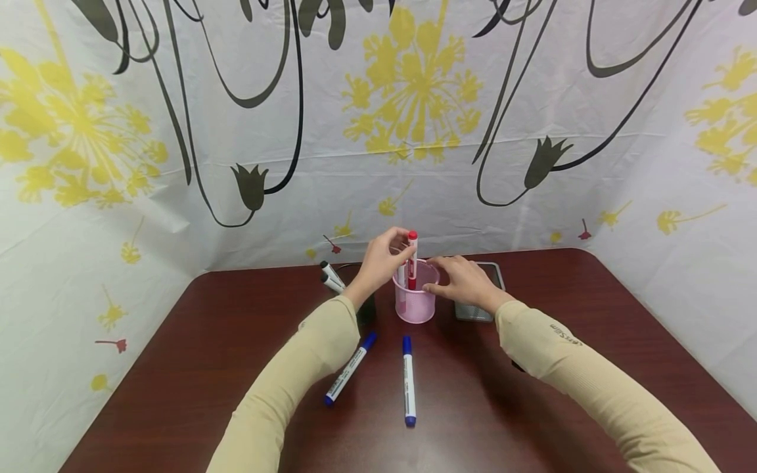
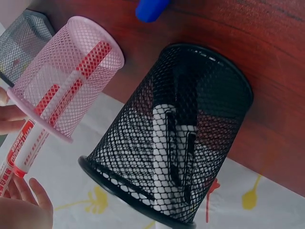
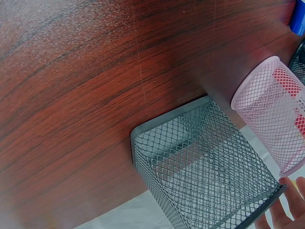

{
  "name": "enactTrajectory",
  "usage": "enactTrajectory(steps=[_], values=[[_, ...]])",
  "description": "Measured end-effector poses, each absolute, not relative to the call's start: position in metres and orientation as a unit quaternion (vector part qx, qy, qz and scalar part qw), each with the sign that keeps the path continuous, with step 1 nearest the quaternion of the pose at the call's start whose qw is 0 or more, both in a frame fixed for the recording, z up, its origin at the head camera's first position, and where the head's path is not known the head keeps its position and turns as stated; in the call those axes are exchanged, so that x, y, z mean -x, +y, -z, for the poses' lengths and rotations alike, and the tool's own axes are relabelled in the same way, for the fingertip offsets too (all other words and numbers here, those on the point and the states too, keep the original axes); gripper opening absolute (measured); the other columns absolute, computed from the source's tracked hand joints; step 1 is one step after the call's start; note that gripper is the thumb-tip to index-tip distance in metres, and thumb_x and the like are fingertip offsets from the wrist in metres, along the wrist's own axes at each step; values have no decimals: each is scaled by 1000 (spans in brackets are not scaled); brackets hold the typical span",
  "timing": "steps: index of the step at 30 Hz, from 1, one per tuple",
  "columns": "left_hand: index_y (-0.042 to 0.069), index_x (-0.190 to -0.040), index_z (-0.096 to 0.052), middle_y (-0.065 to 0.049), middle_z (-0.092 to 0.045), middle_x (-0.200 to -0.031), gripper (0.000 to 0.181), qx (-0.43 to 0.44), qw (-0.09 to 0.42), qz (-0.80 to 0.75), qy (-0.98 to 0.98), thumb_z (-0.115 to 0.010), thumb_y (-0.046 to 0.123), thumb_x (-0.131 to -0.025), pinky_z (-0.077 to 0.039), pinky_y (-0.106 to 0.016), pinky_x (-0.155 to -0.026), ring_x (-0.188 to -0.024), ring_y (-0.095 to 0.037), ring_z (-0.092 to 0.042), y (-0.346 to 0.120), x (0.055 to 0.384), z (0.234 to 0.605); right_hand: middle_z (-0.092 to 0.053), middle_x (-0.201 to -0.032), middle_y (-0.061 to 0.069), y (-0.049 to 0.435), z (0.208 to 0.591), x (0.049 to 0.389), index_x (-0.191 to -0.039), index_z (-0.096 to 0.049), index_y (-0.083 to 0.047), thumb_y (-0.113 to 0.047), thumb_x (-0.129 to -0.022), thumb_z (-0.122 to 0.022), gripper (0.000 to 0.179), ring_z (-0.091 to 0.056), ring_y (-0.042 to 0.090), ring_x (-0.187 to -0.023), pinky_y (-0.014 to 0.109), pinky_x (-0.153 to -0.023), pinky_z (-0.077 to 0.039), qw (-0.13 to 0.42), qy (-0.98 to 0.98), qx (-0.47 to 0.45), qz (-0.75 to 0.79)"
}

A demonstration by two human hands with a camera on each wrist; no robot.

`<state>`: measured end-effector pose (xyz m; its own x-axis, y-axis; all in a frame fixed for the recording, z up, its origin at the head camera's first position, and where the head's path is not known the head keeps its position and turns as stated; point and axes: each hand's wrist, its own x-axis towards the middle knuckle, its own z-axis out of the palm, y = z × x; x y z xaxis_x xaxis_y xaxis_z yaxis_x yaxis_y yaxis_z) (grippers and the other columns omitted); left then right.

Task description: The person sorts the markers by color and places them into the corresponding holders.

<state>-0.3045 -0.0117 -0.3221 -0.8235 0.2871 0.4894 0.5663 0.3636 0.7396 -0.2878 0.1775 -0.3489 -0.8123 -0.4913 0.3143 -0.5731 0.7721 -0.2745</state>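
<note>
The left hand [image 1: 380,261] pinches a red marker [image 1: 412,268] inside the pink mesh cup [image 1: 416,309]; the right hand [image 1: 466,282] holds its rim. Black markers [image 1: 334,284] are stowed, blue markers [image 1: 409,381] aren't.

Left wrist view, lower left of the frame: read "MARKER" in white on red, on the body of the red-and-white marker [image 2: 20,144]. Note small red Chinese characters further along, too blurred to transcribe. Head view, right of the frame: read, probably, "LetsSlim" in dark lettering on the right sleeve [image 1: 582,371]. Head view, lower centre: treat fine print on the left blue marker [image 1: 350,369] and right blue marker [image 1: 409,381] as illegible.
</note>
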Motion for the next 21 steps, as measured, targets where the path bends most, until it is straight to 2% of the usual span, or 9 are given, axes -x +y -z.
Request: enactTrajectory(steps=[6, 15, 21], values=[[3, -100, -58, -5, -62, -88, 21, 259, 132, 494, -820, -63, 13, -82, -45, -20, -69, -79, -13, -58, -11, 303, 328, -60, -105, 12, 178, 347, 286, -117, -55, -2, -38, -75, -68, 56, -54, 28, -92, 45, -75, -43, 109, -937, -281, -179], [5, -102, -59, -5, -63, -91, 23, 253, 136, 474, -832, -64, 15, -82, -46, -31, -75, -81, -14, -58, -10, 300, 339, -60, -105, 13, 178, 348, 285, -117, -55, -2, -40, -76, -66, 57, -54, 28, -91, 44, -74, -44, 111, -935, -287, -176], [5, -100, -59, -4, -64, -90, 22, 253, 138, 462, -839, -64, 15, -81, -46, -24, -69, -76, -11, -57, -11, 297, 347, -60, -105, 12, 178, 349, 285, -116, -56, -3, -41, -76, -66, 56, -54, 28, -92, 44, -75, -43, 119, -933, -291, -173]])
